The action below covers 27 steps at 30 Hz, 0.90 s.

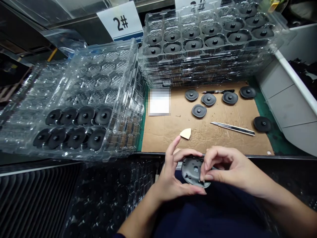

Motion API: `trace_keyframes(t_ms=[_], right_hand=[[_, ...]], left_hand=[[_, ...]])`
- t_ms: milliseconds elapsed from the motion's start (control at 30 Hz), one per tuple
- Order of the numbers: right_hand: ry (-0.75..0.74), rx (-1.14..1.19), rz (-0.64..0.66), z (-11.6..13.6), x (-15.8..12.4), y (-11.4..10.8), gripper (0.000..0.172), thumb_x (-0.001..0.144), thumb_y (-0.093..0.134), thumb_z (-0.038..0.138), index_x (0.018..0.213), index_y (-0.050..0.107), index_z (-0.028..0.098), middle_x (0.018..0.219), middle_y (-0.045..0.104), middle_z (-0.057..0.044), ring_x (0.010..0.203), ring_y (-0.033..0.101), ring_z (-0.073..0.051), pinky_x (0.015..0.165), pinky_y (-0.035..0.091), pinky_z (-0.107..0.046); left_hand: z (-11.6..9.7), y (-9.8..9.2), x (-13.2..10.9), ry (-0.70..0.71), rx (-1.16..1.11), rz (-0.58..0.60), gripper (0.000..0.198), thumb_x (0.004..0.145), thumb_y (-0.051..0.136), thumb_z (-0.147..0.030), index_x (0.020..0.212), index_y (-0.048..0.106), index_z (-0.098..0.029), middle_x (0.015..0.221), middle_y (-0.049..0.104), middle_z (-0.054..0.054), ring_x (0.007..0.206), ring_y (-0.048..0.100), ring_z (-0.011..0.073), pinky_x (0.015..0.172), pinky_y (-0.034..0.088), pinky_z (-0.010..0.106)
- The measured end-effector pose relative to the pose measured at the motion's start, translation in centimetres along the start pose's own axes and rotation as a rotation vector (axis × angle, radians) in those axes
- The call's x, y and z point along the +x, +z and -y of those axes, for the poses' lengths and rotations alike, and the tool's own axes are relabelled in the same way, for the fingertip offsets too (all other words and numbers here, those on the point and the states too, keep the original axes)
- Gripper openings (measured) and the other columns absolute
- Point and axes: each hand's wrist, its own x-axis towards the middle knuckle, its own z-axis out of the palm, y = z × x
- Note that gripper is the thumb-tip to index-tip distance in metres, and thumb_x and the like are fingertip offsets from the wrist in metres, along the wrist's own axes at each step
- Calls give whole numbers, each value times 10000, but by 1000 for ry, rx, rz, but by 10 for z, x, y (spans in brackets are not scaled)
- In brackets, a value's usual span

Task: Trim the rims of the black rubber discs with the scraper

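My left hand (172, 175) grips a round black plastic part (192, 170) by its edge, thumb below and fingers above, in front of the table's near edge. The part's inner face, with a small square hole and little pegs, is turned toward me. My right hand (223, 167) is closed at the part's right side, its fingertips pressed together on that face. Whatever those fingertips pinch, if anything, is hidden. Just beyond my left index finger lies a small cream-coloured wedge (186, 133) on the cardboard (163, 132).
Several black discs (199, 111) lie on the cardboard with a pen (218, 91) and a slim craft knife (232, 128). Stacked clear trays (123, 99) stand at left, more trays (160, 66) behind, both partly filled. A white bin wall (284, 86) borders the right.
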Motion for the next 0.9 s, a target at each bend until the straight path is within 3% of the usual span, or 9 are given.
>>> trace_keyframes(t_ms=[167, 233, 333, 400, 467, 567, 667, 733, 900], right_hand=[[-61, -57, -69, -3, -9, -4, 153, 737, 725, 251, 846, 640, 185, 798, 640, -19, 759, 641, -136, 703, 532, -237], [-121, -65, -79, -7, -10, -8, 133, 771, 693, 250, 881, 632, 208, 753, 617, 2, 706, 621, -113, 660, 517, -211], [-194, -234, -173, -22, -5, -21, 54, 841, 600, 253, 885, 625, 234, 712, 580, 14, 619, 579, -92, 563, 474, -184], [-266, -470, -259, -38, 4, -34, 91, 859, 544, 235, 886, 631, 239, 815, 600, -19, 707, 595, -121, 589, 476, -207], [-359, -703, -299, -58, 15, -50, 127, 852, 521, 231, 885, 643, 245, 899, 620, -39, 812, 605, -158, 645, 488, -240], [-367, -900, -364, -88, 32, -72, 144, 844, 540, 324, 895, 654, 255, 858, 669, -24, 768, 631, -178, 635, 497, -262], [-277, -947, -472, -113, 43, -83, 257, 882, 483, 422, 918, 661, 239, 780, 691, -15, 695, 653, -184, 605, 499, -273], [-325, -972, -533, -125, 47, -85, 306, 910, 435, 416, 889, 666, 216, 759, 696, -24, 705, 660, -193, 646, 500, -292], [-472, -1034, -586, -137, 54, -82, 273, 877, 507, 399, 852, 678, 188, 831, 710, -57, 735, 655, -231, 712, 475, -354]], left_hand=[[2, 3, 7, 68, 12, -44, 1185, 530, 837, -362, 1432, 73, -275, 1168, 597, 138, 1038, 591, 259, 906, 463, 431], [0, 2, 9, 20, 47, -20, 1060, 505, 842, -381, 1384, 262, -258, 1100, 632, 119, 987, 610, 252, 867, 477, 392], [-4, -3, 11, -122, 176, 80, 408, 599, 763, -454, 860, 660, -159, 715, 667, 48, 673, 610, 164, 636, 471, 258], [-11, -12, 10, -192, 262, 103, 348, 710, 673, -458, 602, 638, -129, 539, 600, 23, 522, 539, 116, 509, 406, 219], [-26, -27, 9, -222, 327, 81, 321, 743, 661, -408, 608, 653, -117, 530, 604, 21, 502, 532, 107, 485, 389, 206], [-63, -61, 7, -310, 559, -11, 203, 754, 675, -327, 686, 683, -136, 617, 658, 15, 584, 589, 122, 557, 427, 203], [-104, -106, 10, -374, 984, -251, 193, 798, 620, -347, 753, 683, -170, 698, 685, -6, 640, 612, 133, 616, 448, 221], [-122, -141, 19, -366, 1291, -405, 242, 802, 596, -407, 815, 687, -183, 785, 707, -4, 707, 625, 151, 678, 461, 242], [-114, -229, 64, -330, 1555, -561, 330, 838, 507, -410, 875, 670, -125, 1225, 607, 116, 1128, 534, 225, 993, 359, 333]])
